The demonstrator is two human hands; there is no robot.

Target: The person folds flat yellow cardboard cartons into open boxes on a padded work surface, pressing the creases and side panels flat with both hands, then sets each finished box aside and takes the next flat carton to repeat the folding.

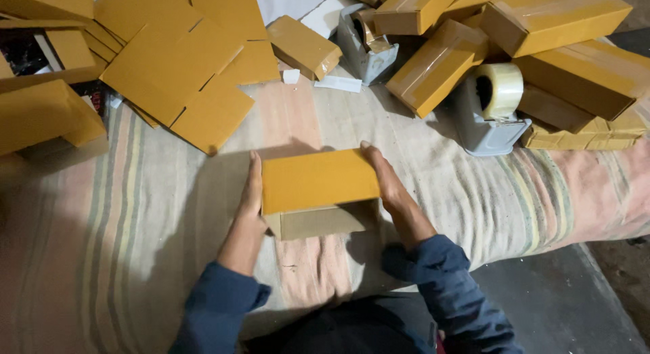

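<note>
A small yellow cardboard box (318, 181) sits on the striped cloth in front of me, its brown front side facing me. My left hand (249, 205) presses flat against the box's left side. My right hand (389, 184) presses against its right side. Both hands clasp the box between them, fingers pointing away from me. Blue sleeves cover both forearms.
Flat unfolded yellow cartons (176, 63) lie at the back left. Taped yellow boxes (562, 63) pile up at the back right. Two grey tape dispensers stand there, one (487, 110) with a clear tape roll, another (362, 49) behind it. The striped cloth (122, 225) covers the surface.
</note>
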